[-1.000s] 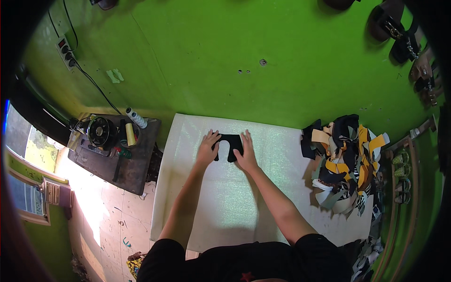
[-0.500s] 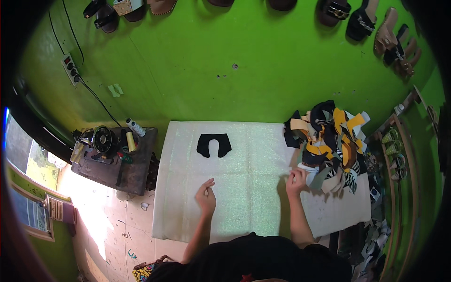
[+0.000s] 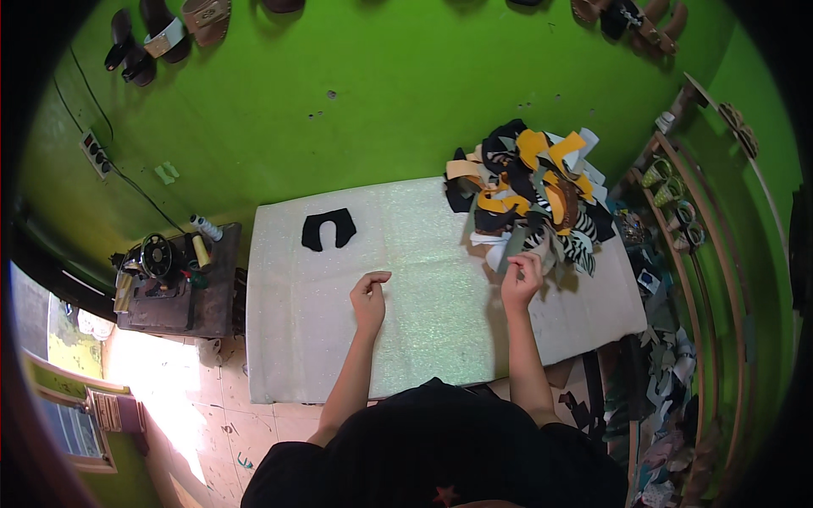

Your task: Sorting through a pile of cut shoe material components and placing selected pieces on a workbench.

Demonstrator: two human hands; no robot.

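Observation:
A black U-shaped cut piece [image 3: 329, 229] lies flat on the left part of the pale-covered table [image 3: 292, 339]. Below and to the right of it, my left hand [image 3: 369, 301] is over the table with its fingers curled together, and nothing shows in them. My right hand [image 3: 522, 280] is at the near edge of a heap of cut pieces [image 3: 542, 182] in black, yellow, tan, grey-green, white and zebra stripes. Its fingers are closed in a pinch beside a grey-green piece [image 3: 514, 246]. Whether they grip a piece, I cannot make out.
To the left stands a sewing machine [image 3: 157, 256] on a dark table, with thread spools [image 3: 206, 227]. Sandals hang along the green wall [image 3: 279, 110]. A wooden rack [image 3: 677, 195] with woven shoes is at the right, above more scraps [image 3: 669, 364].
The whole view has shifted and tilted. My left hand's fingers are more curled than before. My right hand has moved further over the near edge of the heap.

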